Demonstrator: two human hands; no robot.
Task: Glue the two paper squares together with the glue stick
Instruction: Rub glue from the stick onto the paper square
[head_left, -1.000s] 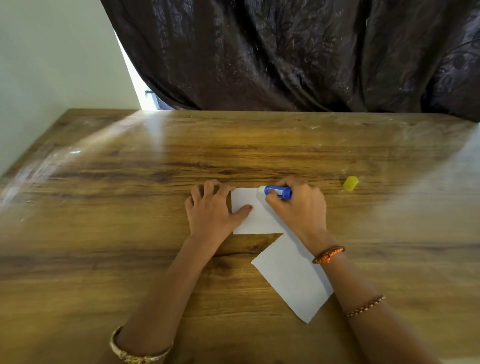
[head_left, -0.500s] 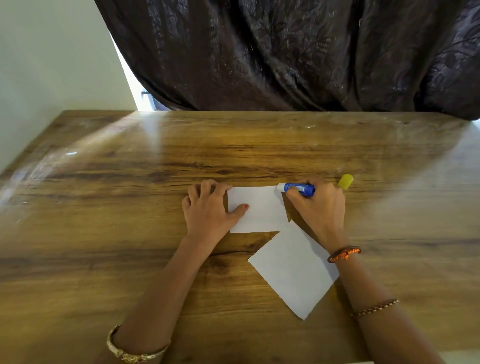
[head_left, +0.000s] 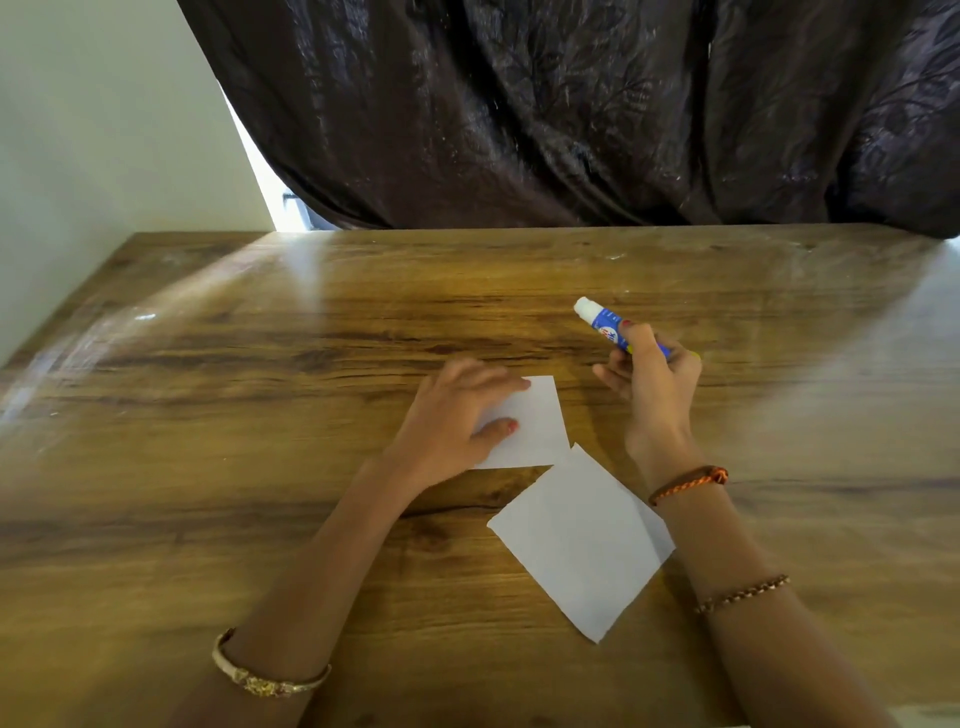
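Covering part of the far paper square (head_left: 540, 421), the flat left hand (head_left: 457, 415) blurs; right hand (head_left: 649, 379) grips glue stick (head_left: 605, 325).

The glue stick (head_left: 609, 326) bears a printed label, too blurred to read.

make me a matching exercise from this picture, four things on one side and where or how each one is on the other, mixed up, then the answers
Things:
1. glue stick
2. far paper square
3. near paper square
4. left hand

States:
A. lies turned like a diamond, with no hand on it
B. held up off the table, white tip bare
C. rests on a paper square
D. pinned flat under a hand

Pairs: 1-B, 2-D, 3-A, 4-C

The right hand grips the glue stick.
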